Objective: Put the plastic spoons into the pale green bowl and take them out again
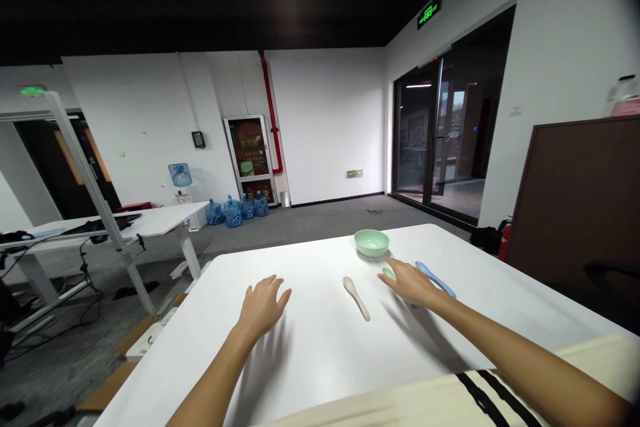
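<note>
Left hand: left of centre in the lower half, palm down over the white table, fingers loosely spread, well apart from the spoons.
Right hand: right of centre, thumb and forefinger parted around the head of a light-green spoon; I cannot tell whether they touch it.
Light-green spoon: right of centre, mostly hidden beneath the right hand.
Beige spoon: lower centre, lying between the hands, handle pointing to lower right.
Blue spoon: right of centre, slanting just beyond the right hand.
Mint-green bowl: upright near the table's far edge, just above the right hand in the frame.
</note>
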Demonstrator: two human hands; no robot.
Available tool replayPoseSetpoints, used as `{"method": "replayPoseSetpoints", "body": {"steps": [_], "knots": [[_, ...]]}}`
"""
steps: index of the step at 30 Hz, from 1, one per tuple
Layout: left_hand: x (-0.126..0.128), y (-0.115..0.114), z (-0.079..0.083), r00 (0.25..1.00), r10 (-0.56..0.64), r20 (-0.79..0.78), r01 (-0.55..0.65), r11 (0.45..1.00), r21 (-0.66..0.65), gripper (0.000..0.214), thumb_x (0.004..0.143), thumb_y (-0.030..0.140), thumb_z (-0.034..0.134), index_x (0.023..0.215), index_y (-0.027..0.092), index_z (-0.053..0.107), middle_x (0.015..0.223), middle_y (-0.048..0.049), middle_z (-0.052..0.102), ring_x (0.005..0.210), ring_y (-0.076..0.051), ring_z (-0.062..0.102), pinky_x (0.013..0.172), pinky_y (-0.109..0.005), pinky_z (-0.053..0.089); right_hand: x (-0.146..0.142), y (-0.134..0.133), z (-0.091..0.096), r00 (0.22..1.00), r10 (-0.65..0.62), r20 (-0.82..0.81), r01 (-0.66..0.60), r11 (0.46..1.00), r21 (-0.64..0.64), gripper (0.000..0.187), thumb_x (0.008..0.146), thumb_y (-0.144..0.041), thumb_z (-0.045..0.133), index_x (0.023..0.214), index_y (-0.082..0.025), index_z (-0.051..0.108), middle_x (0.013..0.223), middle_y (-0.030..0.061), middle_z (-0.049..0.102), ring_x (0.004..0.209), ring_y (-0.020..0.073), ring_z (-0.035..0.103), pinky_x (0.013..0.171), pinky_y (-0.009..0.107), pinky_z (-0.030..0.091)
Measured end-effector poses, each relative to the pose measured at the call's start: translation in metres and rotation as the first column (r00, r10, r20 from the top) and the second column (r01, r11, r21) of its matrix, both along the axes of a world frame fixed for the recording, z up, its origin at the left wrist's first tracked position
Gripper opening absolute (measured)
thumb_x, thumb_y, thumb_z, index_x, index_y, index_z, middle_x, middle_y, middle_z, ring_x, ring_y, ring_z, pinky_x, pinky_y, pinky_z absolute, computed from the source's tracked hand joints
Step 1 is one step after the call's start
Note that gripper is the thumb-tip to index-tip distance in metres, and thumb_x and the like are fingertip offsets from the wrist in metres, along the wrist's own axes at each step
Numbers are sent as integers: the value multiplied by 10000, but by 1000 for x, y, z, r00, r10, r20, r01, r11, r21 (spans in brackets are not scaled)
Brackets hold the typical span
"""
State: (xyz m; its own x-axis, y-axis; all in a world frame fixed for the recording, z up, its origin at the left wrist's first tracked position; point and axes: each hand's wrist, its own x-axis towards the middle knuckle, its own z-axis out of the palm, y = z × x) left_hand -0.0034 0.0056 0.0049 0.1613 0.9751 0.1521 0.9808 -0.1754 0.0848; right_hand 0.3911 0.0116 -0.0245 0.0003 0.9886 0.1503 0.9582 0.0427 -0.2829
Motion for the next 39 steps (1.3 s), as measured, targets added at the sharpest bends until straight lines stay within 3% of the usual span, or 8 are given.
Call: {"method": "replayPoseSetpoints", "body": {"steps": [18, 27, 33, 39], "knots": [[0, 1, 0, 1000, 7, -14, -7, 1000, -1, 538, 1051, 470, 369, 1452, 209, 615, 1607, -151, 543, 1484, -314, 505, 1201, -553, 379, 11, 1, -3, 1000, 1, -18, -2, 1000, -11, 611, 1029, -476, 456, 1518, -120, 541, 1494, 191, 627, 1355, 337, 597, 1053, 383, 458], [-1, 2, -2, 1000, 3, 1, -3, 1000, 15, 521, 1045, 472, 378, 1434, 235, 630, 1595, -141, 560, 1478, -310, 511, 1191, -539, 384, 11, 0, -4, 1000, 4, -15, -4, 1000, -15, 568, 1022, -499, 466, 1455, -157, 600, 1426, 177, 675, 1291, 336, 641, 941, 352, 486], [0, 2, -1, 1000, 1, -11, -1, 1000, 9, 543, 1051, 475, 369, 1448, 201, 619, 1601, -156, 548, 1480, -317, 509, 1194, -548, 390, 11, 0, -4, 1000, 4, -19, -5, 1000, -29, 570, 1020, -485, 459, 1465, -153, 591, 1453, 181, 657, 1299, 334, 629, 960, 361, 477], [1, -2, 3, 1000, 3, 8, -3, 1000, 7, 532, 1052, 468, 368, 1450, 219, 617, 1608, -147, 543, 1477, -324, 511, 1211, -581, 369, 1, 7, 1, 999, 31, 42, -30, 999, -18, 531, 1028, -490, 441, 1372, -139, 641, 1339, 188, 714, 1227, 339, 669, 936, 369, 478]]}}
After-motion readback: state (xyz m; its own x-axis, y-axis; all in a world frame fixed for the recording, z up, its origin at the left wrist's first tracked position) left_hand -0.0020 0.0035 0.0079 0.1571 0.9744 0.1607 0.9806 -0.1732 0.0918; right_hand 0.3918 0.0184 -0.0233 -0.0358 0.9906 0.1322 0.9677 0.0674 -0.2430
